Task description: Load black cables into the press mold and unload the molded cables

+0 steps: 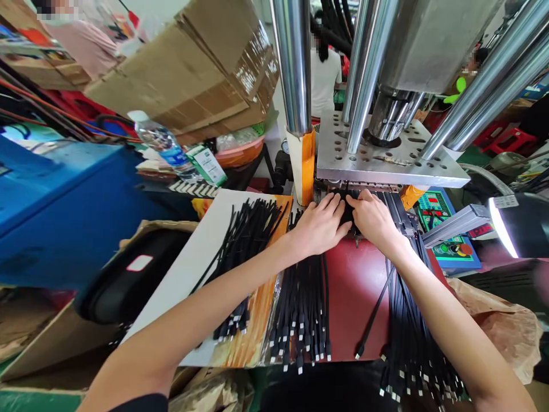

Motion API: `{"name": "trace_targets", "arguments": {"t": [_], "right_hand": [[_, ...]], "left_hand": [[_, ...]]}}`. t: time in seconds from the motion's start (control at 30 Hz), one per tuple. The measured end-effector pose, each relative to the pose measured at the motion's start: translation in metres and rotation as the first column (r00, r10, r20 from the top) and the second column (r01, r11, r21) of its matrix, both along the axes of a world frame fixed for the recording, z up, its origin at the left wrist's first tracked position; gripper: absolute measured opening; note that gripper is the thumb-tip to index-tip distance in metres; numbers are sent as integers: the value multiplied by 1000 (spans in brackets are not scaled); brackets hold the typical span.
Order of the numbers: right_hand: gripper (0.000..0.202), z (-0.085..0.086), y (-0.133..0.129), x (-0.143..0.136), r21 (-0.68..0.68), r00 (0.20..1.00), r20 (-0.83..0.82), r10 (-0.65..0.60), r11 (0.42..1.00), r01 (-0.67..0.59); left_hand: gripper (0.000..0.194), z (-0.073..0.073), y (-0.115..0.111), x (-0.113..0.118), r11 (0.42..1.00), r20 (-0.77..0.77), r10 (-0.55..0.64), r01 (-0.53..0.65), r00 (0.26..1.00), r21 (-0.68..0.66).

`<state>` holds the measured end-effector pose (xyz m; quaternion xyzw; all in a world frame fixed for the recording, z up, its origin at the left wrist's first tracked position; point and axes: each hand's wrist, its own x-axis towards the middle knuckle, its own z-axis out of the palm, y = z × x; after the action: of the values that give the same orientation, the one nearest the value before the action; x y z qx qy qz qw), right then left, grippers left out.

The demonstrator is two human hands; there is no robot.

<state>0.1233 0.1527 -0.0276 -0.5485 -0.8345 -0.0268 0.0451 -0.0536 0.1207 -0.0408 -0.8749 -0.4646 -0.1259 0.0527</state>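
Head view: left hand [321, 224] is lying over a dark fixture [350, 220] at the red board's [354, 292] far edge, fingers extended, thumb apart; whether they're gripping anything underneath, can't tell. Right hand [372, 217] is reaching in just beside it, fingers curling, tips meeting the dark part; grip hidden, can't tell.

Black cables are lying in three bunches: left bunch [253, 229] on a pale board [165, 312] with a brown strip, middle bunch [300, 312] near the red board's left side, right bunch [414, 337] along its right side, ends hanging past the near edge. One stray cable [372, 317] is slanting beside the right bunch. Left forearm is covering parts of the left and middle bunches; right forearm is crossing over the right one.

Steel plate [386, 163] is hanging above and just beyond the hands; orange-wrapped post [302, 166] is standing near the left hand. Lamp [510, 226] is jutting in at right, partly blocking the control panel [448, 229]. Water bottle [160, 140] and cardboard box [189, 74] are crowding the upper left.
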Motion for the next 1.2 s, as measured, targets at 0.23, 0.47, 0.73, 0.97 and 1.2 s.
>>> {"name": "trace_targets", "arguments": {"t": [0.23,0.47,0.73,0.97,1.2], "right_hand": [[53,2,36,-14,20,998,39,-43,999,42],[47,2,74,-22,39,997,3,-74,997,73],[45,-3,-56,-13,121,981,-191,-29,991,53],[18,-65,-259,-40,-338,996,-10,-90,937,81],[14,-40,-247,-1,-559,938,-278,-209,829,20]], "left_hand": [[53,-4,57,-8,999,20,-32,31,999,25],[41,-2,95,-1,1000,127,-8,10,992,-14],[49,-1,-16,-31,994,418,27,21,908,-109],[29,-8,-206,-64,696,502,478,38,720,-717],[47,-27,-264,-31,405,539,792,414,286,-815]]}}
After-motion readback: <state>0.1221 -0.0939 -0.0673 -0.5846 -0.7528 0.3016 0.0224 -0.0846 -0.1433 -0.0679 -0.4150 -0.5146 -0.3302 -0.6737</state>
